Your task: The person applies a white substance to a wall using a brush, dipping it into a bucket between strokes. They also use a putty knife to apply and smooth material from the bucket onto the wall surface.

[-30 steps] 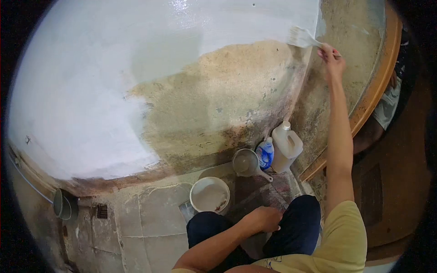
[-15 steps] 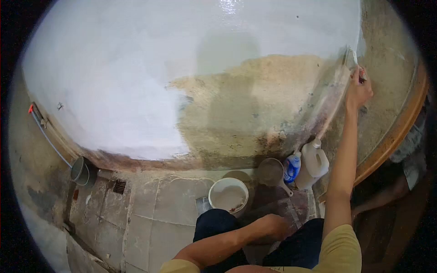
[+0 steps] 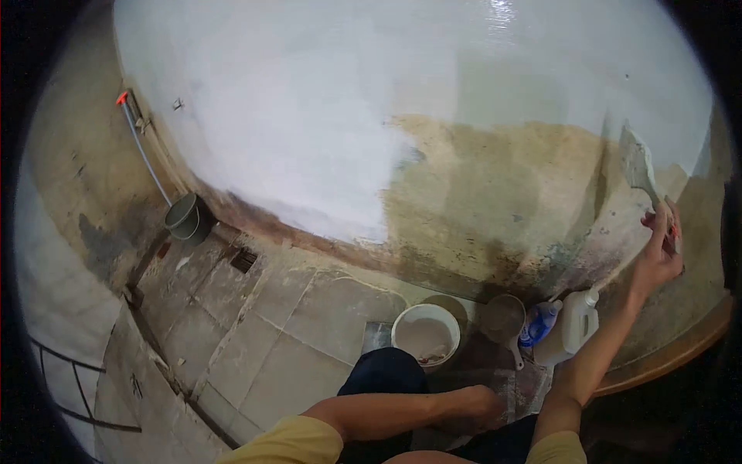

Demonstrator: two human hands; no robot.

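My right hand is closed around the red-marked handle of a wide, flat paintbrush. Its white-coated head is up against the wall, near the right corner. White paint covers the upper and left parts of that wall. A bare, stained tan patch shows lower down, left of the brush. My left hand rests curled in a loose fist by my knees, its fingertips mostly hidden. Just beyond my knee stands a white bucket with pale liquid inside.
Along the wall's foot are a dipper, a blue bottle and a white jug. At the left stand a dark bucket and a hose. A floor drain lies nearby; a ledge curves at right.
My view has swung to the right. My right hand has brought the brush down from higher along the corner edge, and its head now shows broadside. My left hand stays by my knees.
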